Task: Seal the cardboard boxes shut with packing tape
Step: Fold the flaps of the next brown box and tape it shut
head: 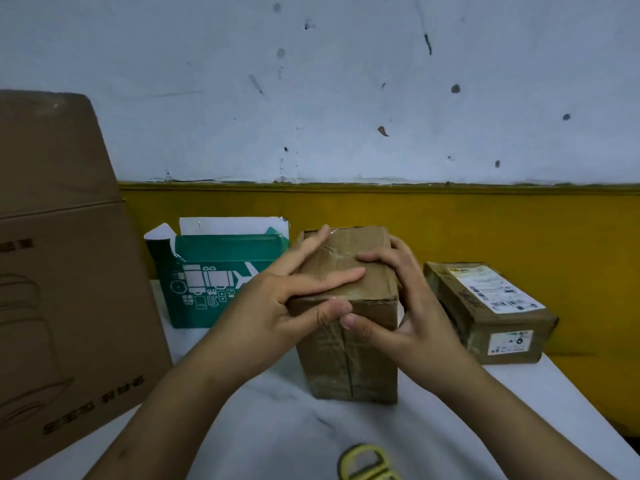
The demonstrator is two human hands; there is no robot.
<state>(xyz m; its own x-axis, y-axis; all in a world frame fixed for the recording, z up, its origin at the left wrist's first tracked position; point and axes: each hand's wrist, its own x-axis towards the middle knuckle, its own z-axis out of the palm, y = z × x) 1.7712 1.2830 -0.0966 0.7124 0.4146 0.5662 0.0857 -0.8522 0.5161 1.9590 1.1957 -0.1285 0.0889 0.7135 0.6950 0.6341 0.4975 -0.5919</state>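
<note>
Both hands are on the small cardboard box [360,362], which stands upright in the middle of the white table [277,438], in front of an open green box [214,299] and near a labelled parcel [485,306]. The left hand [277,299] lays straight fingers flat across the top, its thumb pressing the clear tape [332,351] on the front; the right hand [408,306] curls round the top right edge, its thumb just beside the other

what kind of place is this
Probably a small parcel-packing spot, not a big warehouse: a taped box and a labelled parcel on the table, scissors close by.
</note>
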